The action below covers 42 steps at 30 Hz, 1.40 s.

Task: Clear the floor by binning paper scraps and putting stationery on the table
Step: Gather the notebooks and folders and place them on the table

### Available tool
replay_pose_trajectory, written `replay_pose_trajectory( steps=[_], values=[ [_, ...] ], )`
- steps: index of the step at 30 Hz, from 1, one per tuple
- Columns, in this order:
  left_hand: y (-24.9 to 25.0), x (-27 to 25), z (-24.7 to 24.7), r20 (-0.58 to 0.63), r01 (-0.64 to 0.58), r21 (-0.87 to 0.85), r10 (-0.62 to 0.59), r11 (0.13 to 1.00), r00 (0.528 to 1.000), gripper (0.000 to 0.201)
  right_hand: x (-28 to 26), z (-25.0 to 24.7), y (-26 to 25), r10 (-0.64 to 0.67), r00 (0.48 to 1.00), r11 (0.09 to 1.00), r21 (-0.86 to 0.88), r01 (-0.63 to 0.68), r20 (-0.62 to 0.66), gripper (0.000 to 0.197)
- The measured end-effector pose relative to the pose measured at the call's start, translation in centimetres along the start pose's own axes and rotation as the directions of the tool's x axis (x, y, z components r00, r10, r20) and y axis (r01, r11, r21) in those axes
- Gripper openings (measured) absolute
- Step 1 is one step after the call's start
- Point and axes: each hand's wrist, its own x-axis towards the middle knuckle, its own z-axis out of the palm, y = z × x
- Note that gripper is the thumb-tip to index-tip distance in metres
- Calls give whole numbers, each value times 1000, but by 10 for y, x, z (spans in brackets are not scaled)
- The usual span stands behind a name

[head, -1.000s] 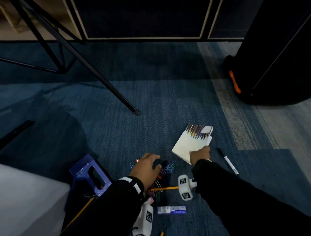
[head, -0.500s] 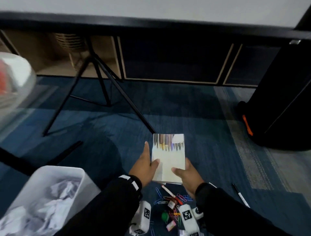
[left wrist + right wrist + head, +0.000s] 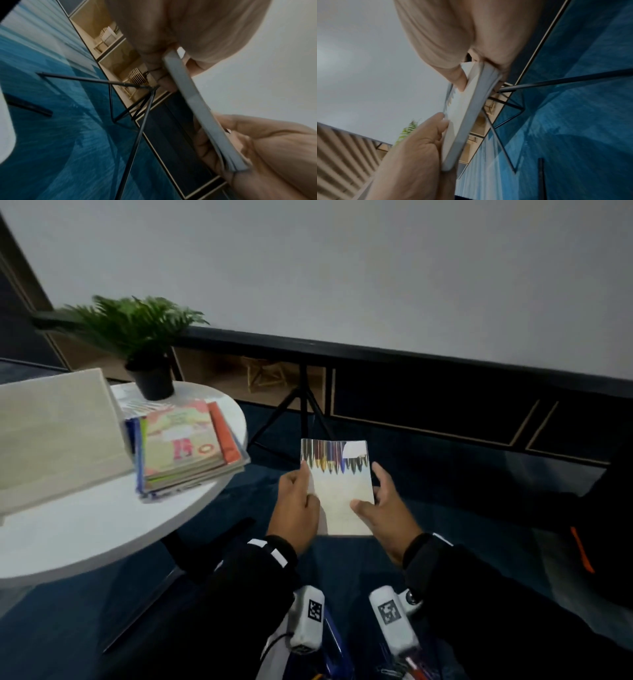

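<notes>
A white notepad (image 3: 337, 491) with a row of coloured pencils printed along its top hangs in the air above the blue carpet, just right of the round white table (image 3: 102, 529). My left hand (image 3: 303, 491) grips its left edge, thumb on the cover. My right hand (image 3: 368, 498) grips its right edge, thumb on the cover and fingers underneath. The left wrist view shows the notepad (image 3: 197, 102) edge-on, pinched by my left hand (image 3: 164, 65). The right wrist view shows the notepad (image 3: 467, 115) pinched by my right hand (image 3: 477, 75).
On the table stand a potted plant (image 3: 144, 344), a stack of colourful books (image 3: 185, 446) and a large pale book (image 3: 51, 433). Loose pens and paper clips (image 3: 407, 671) lie on the floor below my wrists. A black tripod (image 3: 301, 409) and a low dark cabinet (image 3: 428, 412) stand behind.
My right hand picked the notepad off the floor and my left hand joined it. Both hands have raised it, and my view has swung up from the floor and bin to the table.
</notes>
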Motion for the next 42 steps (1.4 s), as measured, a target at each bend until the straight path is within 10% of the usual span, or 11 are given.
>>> replay_pose_trajectory(
  steps=[13,28,42],
  values=[
    [37,18,-135,-348,53,159,5,986,937,63,54,113,-126,-152,934,988,11,156,323,54],
    [-22,39,-206,-360,375,441,-222,815,906,41,97,208,-121,-41,930,955,-260,144,364,40],
    [-19,22,-193,-417,178,569,95,803,904,40,77,179,-109,-101,977,952,-267,150,190,26]
  ],
)
